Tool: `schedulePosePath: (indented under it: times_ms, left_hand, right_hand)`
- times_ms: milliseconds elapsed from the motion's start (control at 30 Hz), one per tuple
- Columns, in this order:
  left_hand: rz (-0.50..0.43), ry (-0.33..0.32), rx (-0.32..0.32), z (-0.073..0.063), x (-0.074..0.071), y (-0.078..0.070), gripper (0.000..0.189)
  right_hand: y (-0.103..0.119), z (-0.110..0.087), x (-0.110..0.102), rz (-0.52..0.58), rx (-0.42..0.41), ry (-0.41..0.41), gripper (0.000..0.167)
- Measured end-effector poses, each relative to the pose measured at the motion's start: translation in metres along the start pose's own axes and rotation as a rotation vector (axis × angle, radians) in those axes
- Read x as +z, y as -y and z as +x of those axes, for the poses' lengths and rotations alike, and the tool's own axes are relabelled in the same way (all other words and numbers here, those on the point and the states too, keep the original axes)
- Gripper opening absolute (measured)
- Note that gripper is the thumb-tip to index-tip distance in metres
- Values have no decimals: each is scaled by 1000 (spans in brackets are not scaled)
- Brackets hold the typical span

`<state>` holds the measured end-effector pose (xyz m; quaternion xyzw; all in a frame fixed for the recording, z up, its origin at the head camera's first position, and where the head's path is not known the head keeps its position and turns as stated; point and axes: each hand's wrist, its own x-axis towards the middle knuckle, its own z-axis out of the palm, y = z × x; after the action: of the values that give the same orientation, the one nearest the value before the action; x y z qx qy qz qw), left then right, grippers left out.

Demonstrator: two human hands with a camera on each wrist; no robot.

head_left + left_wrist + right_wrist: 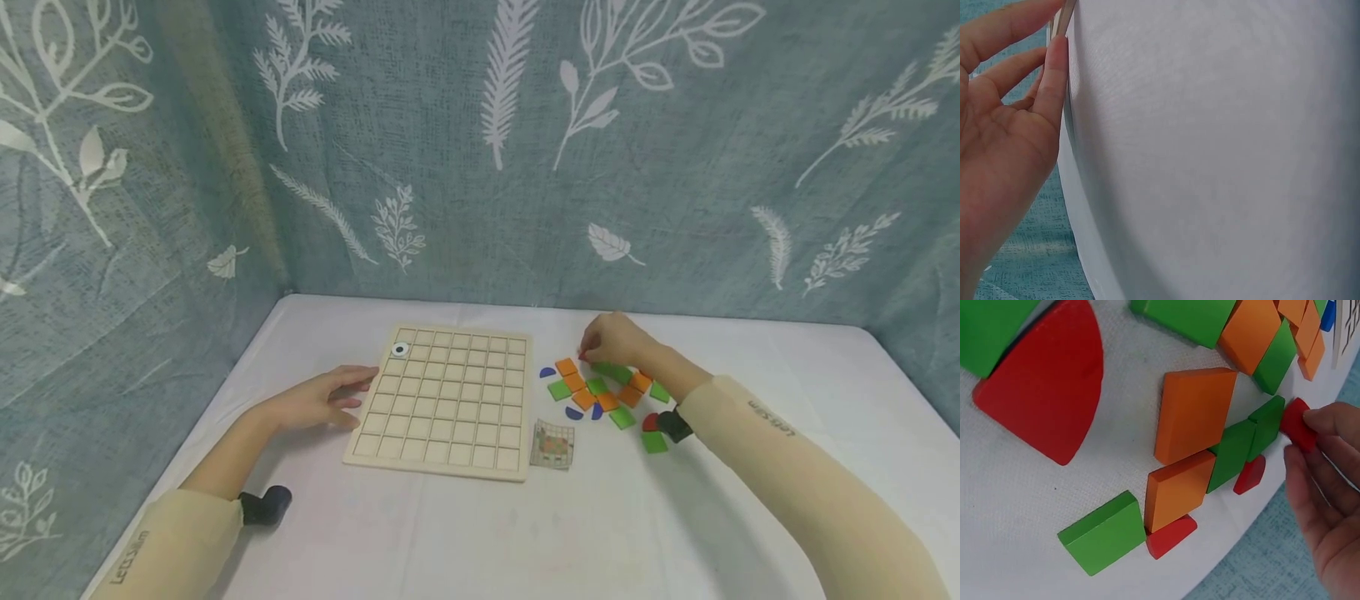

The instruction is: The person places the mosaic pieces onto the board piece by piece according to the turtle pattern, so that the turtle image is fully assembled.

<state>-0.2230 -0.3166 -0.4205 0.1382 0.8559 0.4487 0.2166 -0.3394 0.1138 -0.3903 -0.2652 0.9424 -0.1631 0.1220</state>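
Observation:
In the head view my left hand (318, 400) is at the left edge of a pale wooden grid board (457, 388), fingers fairly straight and fingertips touching that edge. The left wrist view shows the same fingers (1054, 81) against the board's thin side. A white disc with a dark centre (400, 350) sits in the board's upper left. To the right of the board, my right hand (622, 340) pinches a red block with a curved side (1299, 424) between thumb and fingers. Green blocks (1232, 453) and orange blocks (1196, 415) lie beside that hand.
A small printed pattern card (553, 444) lies by the board's lower right corner. Blue half-round blocks (574, 413) and a larger-looking red block (1047, 381) are among the scattered pieces. A patterned blue-green curtain (450, 208) hangs behind the white-covered table (465, 542).

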Motion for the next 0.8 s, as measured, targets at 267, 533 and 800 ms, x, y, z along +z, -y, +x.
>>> schedulePosePath:
  times_ms: [267, 533, 800]
  left_hand:
    - [8, -5, -2, 0, 0, -1, 80]
    - [2, 11, 9, -2, -2, 0, 80]
    - [12, 16, 17, -3, -2, 4, 80]
  right_hand:
    - [2, 1, -3, 10, 69, -6, 10]
    - [5, -3, -8, 37, 61, -15, 12]
    - [7, -8, -10, 47, 58, -19, 16]
